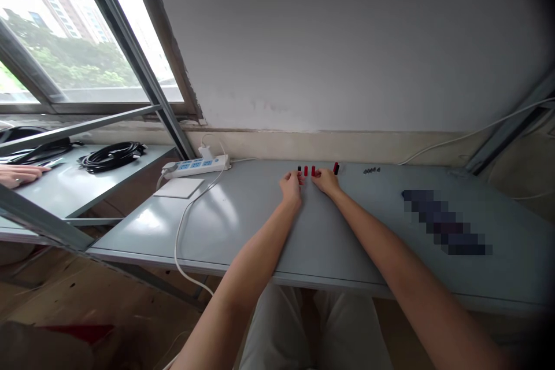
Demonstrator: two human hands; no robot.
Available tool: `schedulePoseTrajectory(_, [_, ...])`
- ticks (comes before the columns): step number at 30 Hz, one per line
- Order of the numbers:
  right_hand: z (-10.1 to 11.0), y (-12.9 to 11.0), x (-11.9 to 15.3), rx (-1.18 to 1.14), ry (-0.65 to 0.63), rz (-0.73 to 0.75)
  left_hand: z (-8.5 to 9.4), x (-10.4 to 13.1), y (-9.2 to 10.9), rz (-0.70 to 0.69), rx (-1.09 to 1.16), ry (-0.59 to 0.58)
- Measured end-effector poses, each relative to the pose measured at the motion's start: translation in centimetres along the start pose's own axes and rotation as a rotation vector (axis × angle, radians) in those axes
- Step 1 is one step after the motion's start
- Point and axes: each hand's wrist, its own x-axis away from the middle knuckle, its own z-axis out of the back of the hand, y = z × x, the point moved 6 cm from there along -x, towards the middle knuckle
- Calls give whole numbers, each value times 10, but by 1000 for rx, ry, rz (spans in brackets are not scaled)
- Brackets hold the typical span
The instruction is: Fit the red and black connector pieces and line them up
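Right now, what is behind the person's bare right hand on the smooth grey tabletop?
Past the bare right hand, a small, narrow red-and-black item shows, with the beige lower wall farther back. Anything the hand itself covers cannot be seen.

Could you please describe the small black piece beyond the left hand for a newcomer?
Near the far edge of the grey table, find the left hand. Just beyond it, at the left end of a row, is the black piece, its colour setting it apart from the red piece on its right.
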Motion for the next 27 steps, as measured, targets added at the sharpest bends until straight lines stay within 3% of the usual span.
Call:
schedulePoseTrajectory(6, [5,-2,4,122,36,90,-1,-2,2,-60,-44,3])
schedulePoseTrajectory(10, [25,0,14,171,67,182,-7,-3,5,-221,-181,-57])
schedulePoseTrajectory(18, [71,51,37,191,146,101,-61,34,-10,-595,-777,-401])
schedulePoseTrajectory(22, [68,70,37,189,129,77,-86,38,-16,-656,-1003,-499])
schedulePoseTrajectory(27, [59,73,34,196,102,103,-106,21,-20,-656,-1145,-509])
